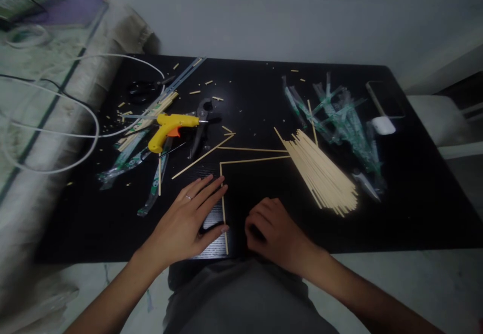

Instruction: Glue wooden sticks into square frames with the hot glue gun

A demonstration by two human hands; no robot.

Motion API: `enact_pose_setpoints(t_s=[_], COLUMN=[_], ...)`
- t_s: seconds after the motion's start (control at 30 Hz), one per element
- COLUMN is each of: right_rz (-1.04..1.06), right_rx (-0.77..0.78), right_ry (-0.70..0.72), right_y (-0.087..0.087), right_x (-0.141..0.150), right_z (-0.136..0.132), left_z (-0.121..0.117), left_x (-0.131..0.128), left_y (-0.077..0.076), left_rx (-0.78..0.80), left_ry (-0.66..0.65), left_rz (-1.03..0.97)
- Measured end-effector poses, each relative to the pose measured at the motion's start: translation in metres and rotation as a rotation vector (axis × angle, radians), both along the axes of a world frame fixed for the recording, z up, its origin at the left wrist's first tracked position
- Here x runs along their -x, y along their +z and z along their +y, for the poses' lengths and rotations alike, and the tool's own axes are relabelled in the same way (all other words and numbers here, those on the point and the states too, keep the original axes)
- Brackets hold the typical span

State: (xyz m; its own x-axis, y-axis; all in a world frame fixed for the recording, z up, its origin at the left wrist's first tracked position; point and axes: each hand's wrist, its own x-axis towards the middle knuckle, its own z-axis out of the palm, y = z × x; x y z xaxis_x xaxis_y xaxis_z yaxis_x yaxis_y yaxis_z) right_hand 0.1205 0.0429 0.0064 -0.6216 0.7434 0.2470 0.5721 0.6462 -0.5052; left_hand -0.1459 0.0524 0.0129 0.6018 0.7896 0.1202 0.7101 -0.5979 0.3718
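My left hand [188, 218] lies flat on the black table with its fingers spread. Its fingertips and thumb touch a thin wooden stick [224, 207] that runs toward the front edge. At its far end this stick meets a second wooden stick [256, 160], making a corner; whether they are joined I cannot tell. To the right of that corner, my right hand [273, 231] rests in a loose fist near the table's front edge, and nothing shows in it. A fanned bundle of sticks [320, 173] lies to its right and covers the second stick's far end.
A yellow glue gun [171, 125] lies left of centre beside dark pliers [199, 128]. Black scissors [145, 90], loose sticks and clear wrappers surround them. A white cable [98, 122] loops at the left. Right of the bundle are wrappers [347, 117], a blade [366, 183], a phone [385, 100] and a white case [384, 125].
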Motion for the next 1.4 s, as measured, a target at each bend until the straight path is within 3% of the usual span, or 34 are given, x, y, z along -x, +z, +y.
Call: enact_pose_setpoints(t_s=[0.17,0.33,0.47,0.7,1.13,1.27,1.4], right_rz=[-0.052,-0.151,-0.195,-0.247,-0.284,-0.178,-0.084], right_rx=[0.065,-0.048,-0.101,-0.198,-0.185,-0.144,-0.119], right_ry=[-0.221,-0.427,-0.490,-0.504,-0.502,-0.421,-0.303], right_y=[0.004,0.007,0.006,0.003,0.010,0.007,0.002], right_x=[-0.039,-0.070,-0.079,-0.087,-0.084,-0.074,-0.059], right_z=[0.033,0.058,0.064,0.064,0.059,0.050,0.023], left_z=[0.000,0.001,0.001,0.000,0.001,0.001,0.001], left_x=[0.001,0.000,0.001,0.002,0.000,0.001,0.002], left_y=[0.000,0.001,0.000,-0.001,-0.001,-0.001,-0.001], left_rx=[0.015,0.018,0.034,0.029,0.031,0.033,0.042], left_ry=[-0.001,0.007,0.015,0.019,0.029,0.033,0.038], left_rz=[0.017,0.006,-0.001,-0.009,-0.042,-0.045,-0.035])
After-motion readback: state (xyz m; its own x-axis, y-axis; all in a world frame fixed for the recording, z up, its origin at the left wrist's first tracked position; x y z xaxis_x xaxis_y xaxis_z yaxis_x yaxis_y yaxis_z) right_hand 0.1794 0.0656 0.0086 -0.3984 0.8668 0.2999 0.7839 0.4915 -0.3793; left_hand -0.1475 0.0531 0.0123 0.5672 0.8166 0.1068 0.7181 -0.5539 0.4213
